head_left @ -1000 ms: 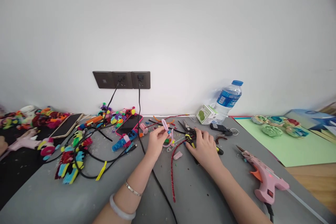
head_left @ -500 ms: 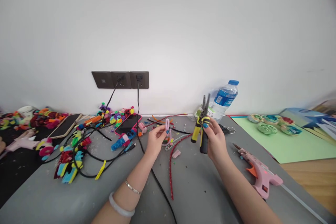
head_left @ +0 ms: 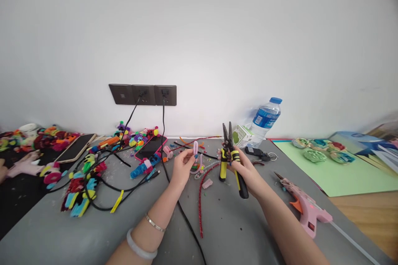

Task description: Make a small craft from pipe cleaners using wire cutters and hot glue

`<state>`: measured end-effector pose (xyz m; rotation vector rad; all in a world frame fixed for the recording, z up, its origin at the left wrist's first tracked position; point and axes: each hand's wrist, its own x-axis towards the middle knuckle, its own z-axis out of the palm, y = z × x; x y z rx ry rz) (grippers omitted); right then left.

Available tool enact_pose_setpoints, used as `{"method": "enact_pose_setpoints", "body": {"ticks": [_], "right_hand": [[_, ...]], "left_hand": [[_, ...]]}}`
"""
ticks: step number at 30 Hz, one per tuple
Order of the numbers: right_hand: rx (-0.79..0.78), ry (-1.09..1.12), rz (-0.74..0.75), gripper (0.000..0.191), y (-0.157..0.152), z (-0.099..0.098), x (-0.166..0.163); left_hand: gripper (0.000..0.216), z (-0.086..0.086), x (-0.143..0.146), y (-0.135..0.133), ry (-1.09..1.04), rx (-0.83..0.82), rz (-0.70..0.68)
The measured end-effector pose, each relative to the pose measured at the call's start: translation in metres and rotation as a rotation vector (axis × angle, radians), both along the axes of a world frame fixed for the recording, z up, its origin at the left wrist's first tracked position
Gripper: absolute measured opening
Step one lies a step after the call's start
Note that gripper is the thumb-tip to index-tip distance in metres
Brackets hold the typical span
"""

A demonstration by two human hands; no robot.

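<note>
My left hand (head_left: 182, 169) pinches a small pink looped pipe cleaner (head_left: 195, 149) between thumb and fingers, holding it upright above the grey table (head_left: 93, 232). My right hand (head_left: 248, 176) grips yellow-and-black pliers (head_left: 230, 157) by the handles, jaws pointing up and slightly parted, just right of the pink loop. A long red pipe cleaner (head_left: 200, 198) lies on the table below both hands, and a small pink piece (head_left: 207, 183) rests beside it.
A pink glue gun (head_left: 306, 209) lies at right. A water bottle (head_left: 264, 122), small green box (head_left: 242, 135) and key fob (head_left: 256, 152) stand behind. Black cables (head_left: 168, 165) run from wall sockets (head_left: 143, 94) past a pink phone (head_left: 151, 148). Colourful craft pieces (head_left: 82, 186) fill the left; green paper (head_left: 336, 172) at right.
My right hand picked the pliers up off the table, raised them, then brought them left toward the pink loop. My left hand stayed nearly still with the loop.
</note>
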<state>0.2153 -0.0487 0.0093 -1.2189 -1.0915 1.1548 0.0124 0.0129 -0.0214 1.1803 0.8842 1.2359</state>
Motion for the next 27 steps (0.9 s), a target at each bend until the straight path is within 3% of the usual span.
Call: {"method": "enact_pose_setpoints", "body": {"ticks": [5, 10, 13, 16, 18, 22, 27], "right_hand": [[-0.097, -0.067, 0.124, 0.051, -0.006, 0.005, 0.000], [-0.011, -0.042, -0.005, 0.046, -0.005, 0.008, -0.014], [-0.014, 0.168, 0.201, 0.042, -0.008, 0.009, -0.021], [-0.143, 0.334, 0.455, 0.039, -0.012, 0.012, -0.027], [-0.220, 0.351, 0.537, 0.035, -0.015, 0.013, -0.032], [-0.354, 0.328, 0.597, 0.035, -0.017, 0.009, -0.038], [-0.451, 0.286, 0.554, 0.038, -0.015, 0.002, -0.041]], "left_hand": [[0.027, -0.005, 0.000, 0.005, -0.005, 0.033, 0.059], [0.025, -0.006, -0.004, 0.007, 0.064, 0.102, 0.115], [0.022, -0.005, -0.007, 0.006, 0.130, 0.182, 0.130], [0.020, -0.004, -0.009, 0.006, 0.179, 0.224, 0.143], [0.020, -0.003, -0.010, 0.006, 0.190, 0.224, 0.145], [0.023, -0.002, -0.011, 0.006, 0.196, 0.233, 0.121], [0.022, -0.002, -0.010, 0.004, 0.229, 0.294, 0.117]]}}
